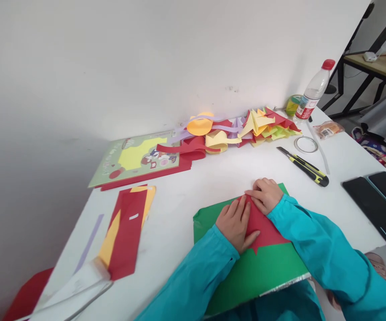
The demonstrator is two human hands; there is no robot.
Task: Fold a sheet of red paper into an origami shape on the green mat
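While I watch from the head camera, both hands are over a folded red paper (263, 232), which lies on a green sheet (263, 272) at the near edge of the white bench (176, 218). My left hand (235, 223) rests palm down, open, its fingers loosely spread and its thumb set apart, pressing the red paper's left side; it has nothing clasped. My right hand (264, 196) is partly curled at the red paper's far tip, with fingertips touching it; I cannot tell whether they pinch the paper or only press it. A small red point juts from the paper's near edge, over the green.

Beyond my right hand I see a yellow-and-black cutter (305, 167) with its blade out, and past it a ring of tape (305, 144). Off to the right, 2 dark phones (373, 207) lie side by side. Against the wall runs a heap of folded colored paper (263, 127), between a red-capped bottle (313, 96) on its right and a pale green picture sheet (107, 165) on its left. Nearer on the left are red and yellow paper pieces (127, 236), with 1 lilac strip (89, 243) beside them.
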